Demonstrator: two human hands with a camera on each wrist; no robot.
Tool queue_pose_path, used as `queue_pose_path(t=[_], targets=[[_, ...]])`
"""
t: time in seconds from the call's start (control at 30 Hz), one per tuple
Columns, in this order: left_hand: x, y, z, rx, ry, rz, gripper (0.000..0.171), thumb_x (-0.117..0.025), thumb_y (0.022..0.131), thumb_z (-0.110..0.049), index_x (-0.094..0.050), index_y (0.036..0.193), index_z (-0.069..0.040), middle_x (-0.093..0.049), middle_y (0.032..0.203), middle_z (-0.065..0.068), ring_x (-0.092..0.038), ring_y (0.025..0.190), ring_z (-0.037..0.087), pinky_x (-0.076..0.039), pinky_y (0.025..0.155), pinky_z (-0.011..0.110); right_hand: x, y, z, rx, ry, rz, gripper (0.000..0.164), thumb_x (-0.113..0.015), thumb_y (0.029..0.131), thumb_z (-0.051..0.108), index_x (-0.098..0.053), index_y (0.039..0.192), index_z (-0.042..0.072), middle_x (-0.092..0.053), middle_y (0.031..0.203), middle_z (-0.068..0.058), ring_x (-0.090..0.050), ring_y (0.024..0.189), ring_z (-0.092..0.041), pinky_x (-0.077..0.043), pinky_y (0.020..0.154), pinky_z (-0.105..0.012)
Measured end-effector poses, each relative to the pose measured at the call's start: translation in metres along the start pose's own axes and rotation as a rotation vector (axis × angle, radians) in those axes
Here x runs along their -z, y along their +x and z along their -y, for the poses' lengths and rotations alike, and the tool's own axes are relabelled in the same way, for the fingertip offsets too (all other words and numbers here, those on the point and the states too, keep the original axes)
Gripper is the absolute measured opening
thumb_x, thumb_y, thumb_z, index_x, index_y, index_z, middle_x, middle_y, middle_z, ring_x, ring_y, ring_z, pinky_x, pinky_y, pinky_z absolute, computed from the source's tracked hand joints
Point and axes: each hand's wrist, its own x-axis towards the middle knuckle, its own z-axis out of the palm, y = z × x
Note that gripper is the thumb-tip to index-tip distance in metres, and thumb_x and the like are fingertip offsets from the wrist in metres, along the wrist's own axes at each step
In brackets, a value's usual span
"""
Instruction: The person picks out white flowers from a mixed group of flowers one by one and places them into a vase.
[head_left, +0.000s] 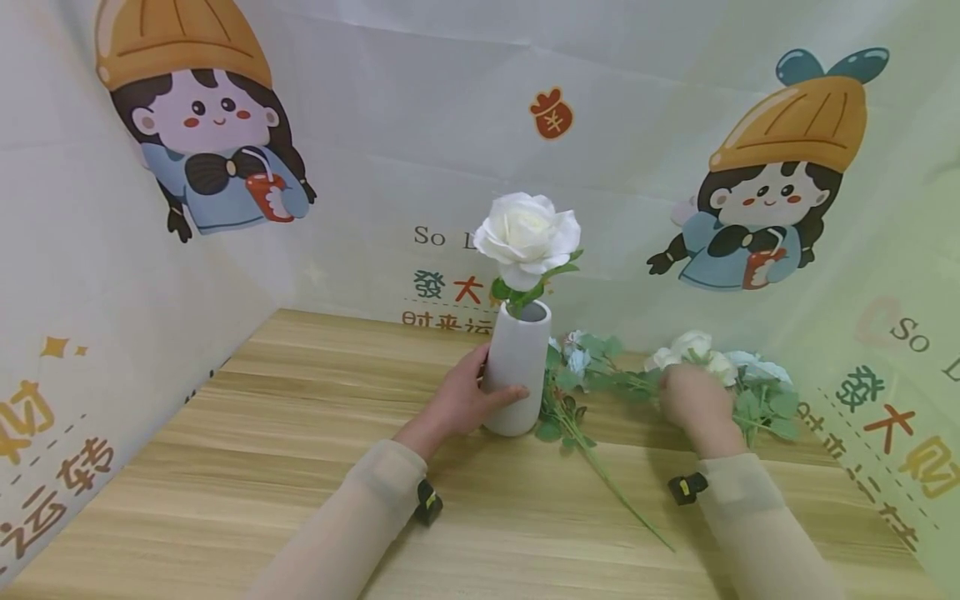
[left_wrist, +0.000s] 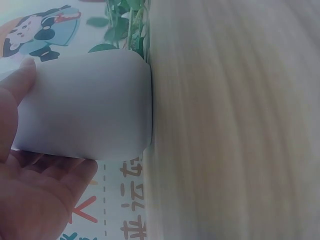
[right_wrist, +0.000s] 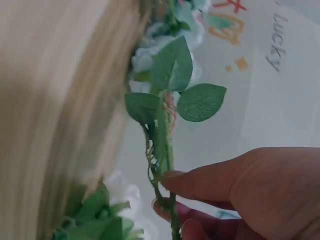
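Observation:
A white vase [head_left: 516, 375] stands upright on the wooden table, one white rose [head_left: 527, 237] with green leaves rising from its mouth. My left hand [head_left: 467, 396] grips the vase low on its side, thumb across the front; the left wrist view shows the thumb and fingers on either side of the vase [left_wrist: 90, 105]. At the right, my right hand [head_left: 697, 404] is among artificial flowers. In the right wrist view its thumb and fingers pinch a green flower stem [right_wrist: 170, 150] with several leaves. That stem's bloom cannot be made out.
White flowers [head_left: 693, 346] and a pale blue flower [head_left: 757, 367] lie at the back right. A small pale blue flower spray [head_left: 577, 358] lies beside the vase, and a long bare stem [head_left: 626, 500] stretches toward the front. A printed cloth [head_left: 390, 125] hangs behind the table.

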Motion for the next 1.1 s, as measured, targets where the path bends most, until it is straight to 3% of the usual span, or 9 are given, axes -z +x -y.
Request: queue_pose_path(t=[0.13,0.2,0.37,0.47,0.6,0.77,0.93,1.0,1.1], targets=[[0.001,-0.001,-0.001,-0.002,0.009,-0.005,0.078,-0.078,0.085,-0.045,-0.039,0.146,-0.018,-0.046,0.142,0.004,-0.043,0.126,0.021,-0.043,0.102,0.049,-0.017,0.003,0.01,0.033,-0.014,-0.029,0.021,-0.053,0.093,0.0,-0.072,0.102,0.003,-0.069,0.098,-0.019,-0.063,0.081,-0.034,-0.056,0.063,-0.055],[0.001,-0.001,-0.001,-0.006,0.007,-0.006,0.078,-0.078,0.085,-0.044,-0.039,0.146,-0.018,-0.046,0.142,0.004,-0.043,0.126,0.022,-0.043,0.102,0.049,-0.024,0.004,0.016,0.046,-0.018,-0.016,0.022,-0.051,0.094,-0.002,-0.07,0.105,0.002,-0.069,0.1,-0.02,-0.063,0.083,-0.036,-0.056,0.063,-0.055],[-0.001,0.0,0.002,-0.021,-0.014,-0.006,0.074,-0.078,0.085,-0.043,-0.04,0.145,-0.019,-0.047,0.14,0.003,-0.044,0.125,0.02,-0.043,0.102,0.049,-0.04,0.006,0.029,0.104,-0.01,0.013,0.012,-0.058,0.092,0.003,-0.07,0.094,0.005,-0.069,0.087,-0.011,-0.062,0.073,-0.027,-0.056,0.056,-0.05],[-0.002,0.0,0.004,-0.027,-0.019,-0.007,0.073,-0.078,0.085,-0.043,-0.041,0.144,-0.02,-0.048,0.139,0.001,-0.045,0.124,0.019,-0.044,0.102,0.049,-0.045,0.008,0.033,0.154,0.011,0.035,0.006,-0.065,0.089,0.01,-0.071,0.09,0.007,-0.069,0.086,-0.008,-0.063,0.075,-0.027,-0.056,0.063,-0.049],[-0.001,-0.001,0.005,-0.028,-0.015,-0.009,0.072,-0.078,0.085,-0.044,-0.042,0.143,-0.021,-0.049,0.138,0.001,-0.046,0.123,0.018,-0.044,0.101,0.048,-0.04,0.008,0.031,0.185,0.064,0.063,0.014,-0.064,0.093,0.018,-0.071,0.098,0.007,-0.07,0.095,-0.008,-0.063,0.085,-0.029,-0.055,0.074,-0.051],[0.0,-0.001,0.002,-0.03,-0.004,-0.005,0.072,-0.078,0.085,-0.044,-0.042,0.143,-0.02,-0.049,0.138,0.001,-0.046,0.123,0.018,-0.045,0.101,0.048,-0.015,0.005,0.009,0.136,0.12,0.09,0.026,-0.059,0.099,0.021,-0.068,0.108,-0.001,-0.068,0.103,-0.016,-0.062,0.088,-0.031,-0.054,0.075,-0.053],[0.001,-0.002,0.002,-0.023,-0.004,-0.004,0.073,-0.077,0.085,-0.045,-0.042,0.144,-0.019,-0.049,0.139,0.002,-0.045,0.124,0.019,-0.044,0.102,0.048,-0.003,0.0,-0.024,0.046,0.055,0.054,0.032,-0.058,0.097,0.021,-0.056,0.069,0.006,-0.053,0.061,-0.004,-0.049,0.055,-0.019,-0.044,0.049,-0.035],[0.001,-0.002,0.003,-0.019,-0.008,-0.008,0.073,-0.078,0.085,-0.045,-0.042,0.144,-0.019,-0.048,0.14,0.002,-0.045,0.124,0.02,-0.044,0.102,0.048,-0.002,-0.002,-0.034,-0.016,0.044,0.064,0.037,-0.057,0.096,0.02,-0.046,0.061,0.013,-0.044,0.056,-0.001,-0.043,0.051,-0.018,-0.038,0.045,-0.032],[0.001,-0.003,0.003,-0.015,-0.006,-0.013,0.074,-0.078,0.085,-0.045,-0.041,0.144,-0.019,-0.048,0.14,0.002,-0.045,0.125,0.02,-0.044,0.102,0.048,0.001,-0.006,-0.046,-0.104,0.048,0.116,0.031,-0.056,0.096,0.018,-0.054,0.067,0.007,-0.055,0.066,-0.01,-0.051,0.059,-0.024,-0.045,0.048,-0.037]])
